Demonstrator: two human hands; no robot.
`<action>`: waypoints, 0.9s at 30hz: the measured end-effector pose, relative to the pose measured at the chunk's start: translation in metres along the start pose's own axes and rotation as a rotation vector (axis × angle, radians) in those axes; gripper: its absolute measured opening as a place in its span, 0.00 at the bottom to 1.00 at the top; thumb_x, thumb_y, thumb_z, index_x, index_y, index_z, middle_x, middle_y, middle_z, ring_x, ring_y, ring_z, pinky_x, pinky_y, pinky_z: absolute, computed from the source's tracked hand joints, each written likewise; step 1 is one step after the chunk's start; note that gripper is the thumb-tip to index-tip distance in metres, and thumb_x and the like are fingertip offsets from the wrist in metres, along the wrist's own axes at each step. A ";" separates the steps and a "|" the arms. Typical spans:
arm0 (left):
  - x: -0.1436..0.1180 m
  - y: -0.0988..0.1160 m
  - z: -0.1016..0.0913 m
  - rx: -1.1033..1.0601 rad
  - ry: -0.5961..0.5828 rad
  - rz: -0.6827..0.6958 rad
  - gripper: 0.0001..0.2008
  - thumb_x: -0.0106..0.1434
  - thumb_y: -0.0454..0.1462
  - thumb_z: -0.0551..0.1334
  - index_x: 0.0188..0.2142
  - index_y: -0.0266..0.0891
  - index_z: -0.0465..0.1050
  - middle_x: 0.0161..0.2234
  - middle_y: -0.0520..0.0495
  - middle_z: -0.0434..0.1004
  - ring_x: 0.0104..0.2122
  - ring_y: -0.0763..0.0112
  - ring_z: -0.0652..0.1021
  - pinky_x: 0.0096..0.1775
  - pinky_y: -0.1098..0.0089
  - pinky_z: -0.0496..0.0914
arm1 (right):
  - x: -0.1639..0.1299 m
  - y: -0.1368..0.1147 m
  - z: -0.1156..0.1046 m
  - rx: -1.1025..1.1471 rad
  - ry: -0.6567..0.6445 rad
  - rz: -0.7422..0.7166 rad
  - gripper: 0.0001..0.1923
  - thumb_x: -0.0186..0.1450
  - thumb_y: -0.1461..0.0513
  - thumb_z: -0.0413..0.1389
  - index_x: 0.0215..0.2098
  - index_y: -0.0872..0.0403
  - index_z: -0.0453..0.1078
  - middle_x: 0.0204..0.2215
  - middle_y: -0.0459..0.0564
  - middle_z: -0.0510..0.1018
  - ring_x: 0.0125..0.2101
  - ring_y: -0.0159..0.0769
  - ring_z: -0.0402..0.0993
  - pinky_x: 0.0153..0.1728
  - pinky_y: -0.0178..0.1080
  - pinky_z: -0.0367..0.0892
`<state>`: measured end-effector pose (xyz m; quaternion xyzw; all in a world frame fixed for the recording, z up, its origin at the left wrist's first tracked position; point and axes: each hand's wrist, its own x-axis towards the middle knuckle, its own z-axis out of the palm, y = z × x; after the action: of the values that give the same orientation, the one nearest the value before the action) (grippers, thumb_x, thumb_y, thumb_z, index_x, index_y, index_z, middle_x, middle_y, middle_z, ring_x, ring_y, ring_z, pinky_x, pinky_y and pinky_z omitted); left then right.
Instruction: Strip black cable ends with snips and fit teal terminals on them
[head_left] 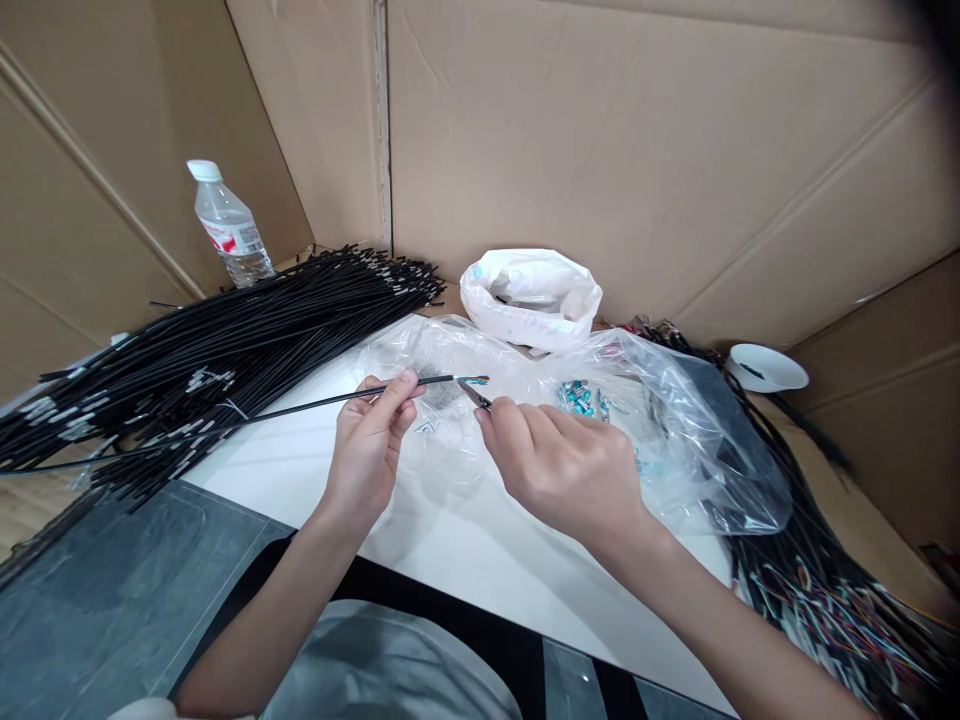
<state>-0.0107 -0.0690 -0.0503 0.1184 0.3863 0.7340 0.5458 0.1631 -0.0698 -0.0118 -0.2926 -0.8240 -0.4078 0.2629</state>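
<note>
L hand (369,440) pinches cable (352,395); R hand (566,465) at its tip.

Left hand (367,440) raised on a bare forearm, thumb and forefinger pinched together, remaining fingers curled under; right hand (566,465) opposite, knuckles up, fingertips (491,412) pressed closed near the left's. Both wrists angled inward, forearms converging from below.

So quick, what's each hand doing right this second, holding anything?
Left hand: closed, pinching a thin black cable near its stripped end.
Right hand: closed around a small metal tool, its tip at the cable's end.
</note>
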 end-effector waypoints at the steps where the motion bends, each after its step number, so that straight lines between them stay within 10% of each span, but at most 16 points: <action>1: 0.001 0.000 0.000 -0.005 0.003 0.002 0.17 0.42 0.33 0.81 0.26 0.34 0.76 0.28 0.53 0.79 0.24 0.83 0.78 0.25 0.88 0.74 | -0.001 0.001 -0.001 0.010 0.000 0.000 0.17 0.69 0.66 0.56 0.22 0.53 0.62 0.13 0.40 0.62 0.15 0.27 0.58 0.19 0.36 0.48; 7: 0.004 0.005 -0.007 -0.016 0.035 0.044 0.16 0.44 0.32 0.80 0.26 0.33 0.75 0.29 0.54 0.79 0.23 0.85 0.77 0.25 0.89 0.74 | -0.019 0.013 0.003 0.179 -0.014 0.179 0.19 0.72 0.60 0.55 0.23 0.54 0.65 0.13 0.41 0.64 0.15 0.26 0.56 0.19 0.36 0.45; 11: 0.000 0.005 -0.008 -0.011 0.008 0.035 0.16 0.43 0.33 0.81 0.27 0.33 0.77 0.30 0.54 0.78 0.23 0.85 0.76 0.25 0.89 0.74 | -0.031 0.013 0.015 0.717 -0.061 0.815 0.17 0.71 0.54 0.56 0.28 0.55 0.69 0.15 0.39 0.62 0.17 0.26 0.54 0.20 0.34 0.46; 16: -0.009 -0.001 -0.003 0.009 -0.028 -0.011 0.18 0.39 0.35 0.82 0.26 0.33 0.78 0.30 0.54 0.77 0.23 0.86 0.75 0.25 0.89 0.74 | -0.027 -0.017 0.031 1.447 0.237 1.398 0.18 0.61 0.48 0.66 0.31 0.54 0.71 0.18 0.37 0.57 0.18 0.24 0.44 0.19 0.34 0.42; 27: -0.021 -0.010 0.007 0.034 -0.024 -0.080 0.22 0.35 0.37 0.84 0.25 0.34 0.75 0.29 0.54 0.77 0.23 0.84 0.76 0.24 0.89 0.73 | 0.007 -0.081 0.037 1.748 0.676 1.681 0.12 0.58 0.55 0.69 0.32 0.55 0.76 0.19 0.36 0.55 0.18 0.22 0.42 0.18 0.33 0.41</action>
<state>0.0085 -0.0833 -0.0473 0.1211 0.3967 0.7034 0.5772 0.0944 -0.0777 -0.0690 -0.3354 -0.2694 0.5116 0.7438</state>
